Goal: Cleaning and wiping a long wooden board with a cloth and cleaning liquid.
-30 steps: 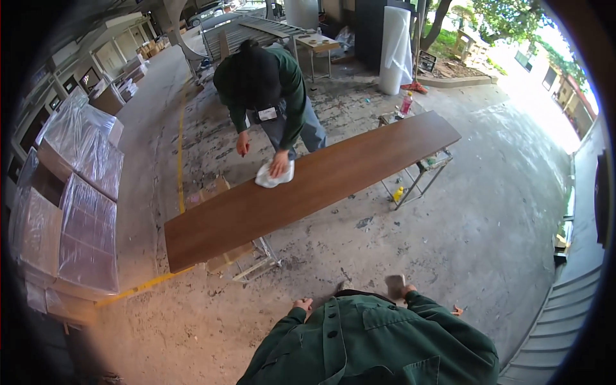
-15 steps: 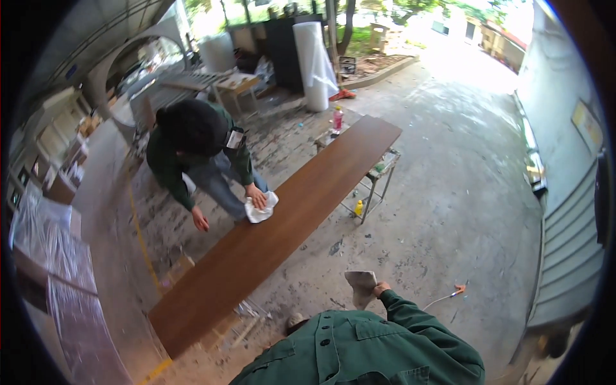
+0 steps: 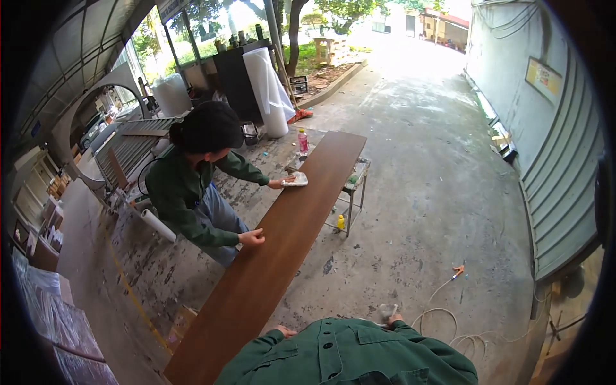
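A long brown wooden board (image 3: 289, 237) slants across the view from the lower left to the upper middle. My right hand (image 3: 396, 318) is low in front of my body, closed on a pale grey cloth (image 3: 387, 311), partly hidden by my green jacket. My left hand (image 3: 284, 331) is beside the board's near right edge; it looks empty with its fingers loosely stretched, partly behind the jacket. Across the board a co-worker (image 3: 192, 186) in green leans over it. One of their hands presses a white cloth (image 3: 295, 179) on the surface, and the other rests on the board's edge.
A metal stand (image 3: 355, 199) supports the board's far end, with a pink bottle (image 3: 303, 142) on it and a yellow bottle (image 3: 341, 222) beside its legs. A hose with an orange nozzle (image 3: 457, 272) lies on the floor at right. Plastic-wrapped goods (image 3: 58, 314) stand at left.
My view has shifted. My right hand with the cloth has come down closer to my body, and my left hand shows. The co-worker's cloth has moved toward the board's far end; their other hand now touches the edge.
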Motion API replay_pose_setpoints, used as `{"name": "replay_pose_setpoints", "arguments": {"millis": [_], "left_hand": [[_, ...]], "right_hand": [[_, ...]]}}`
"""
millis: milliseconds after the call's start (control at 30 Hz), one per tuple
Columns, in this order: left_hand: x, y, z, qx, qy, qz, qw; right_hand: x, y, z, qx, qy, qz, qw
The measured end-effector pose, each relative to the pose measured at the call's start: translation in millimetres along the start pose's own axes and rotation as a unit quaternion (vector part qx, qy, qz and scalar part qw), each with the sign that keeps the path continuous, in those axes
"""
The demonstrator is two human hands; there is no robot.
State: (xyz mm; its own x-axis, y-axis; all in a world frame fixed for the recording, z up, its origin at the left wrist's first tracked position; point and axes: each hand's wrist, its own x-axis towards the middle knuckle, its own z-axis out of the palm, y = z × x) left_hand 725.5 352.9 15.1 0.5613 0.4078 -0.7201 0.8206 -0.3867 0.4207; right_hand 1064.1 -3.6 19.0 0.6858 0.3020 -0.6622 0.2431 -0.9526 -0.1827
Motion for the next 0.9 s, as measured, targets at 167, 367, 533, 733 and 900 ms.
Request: {"name": "replay_pose_setpoints", "arguments": {"millis": [167, 367, 533, 733, 900], "left_hand": [[-125, -31, 146, 0.14, -0.114, 0.078, 0.98], [-122, -37, 123, 0.093, -0.141, 0.092, 0.981], [-21, -13, 43, 0.053, -0.154, 0.1, 0.982], [-27, 34, -17, 0.031, -0.165, 0.096, 0.981], [-49, 45, -20, 0.005, -0.132, 0.057, 0.99]], "right_hand": [[-16, 19, 21, 0.175, 0.032, 0.104, 0.979], [-20, -7, 0, 0.199, 0.021, 0.123, 0.972], [-27, -19, -13, 0.146, 0.007, 0.063, 0.987], [6, 8, 9, 0.038, -0.004, 0.008, 0.999], [-9, -5, -8, 0.13, -0.013, 0.047, 0.99]]}}
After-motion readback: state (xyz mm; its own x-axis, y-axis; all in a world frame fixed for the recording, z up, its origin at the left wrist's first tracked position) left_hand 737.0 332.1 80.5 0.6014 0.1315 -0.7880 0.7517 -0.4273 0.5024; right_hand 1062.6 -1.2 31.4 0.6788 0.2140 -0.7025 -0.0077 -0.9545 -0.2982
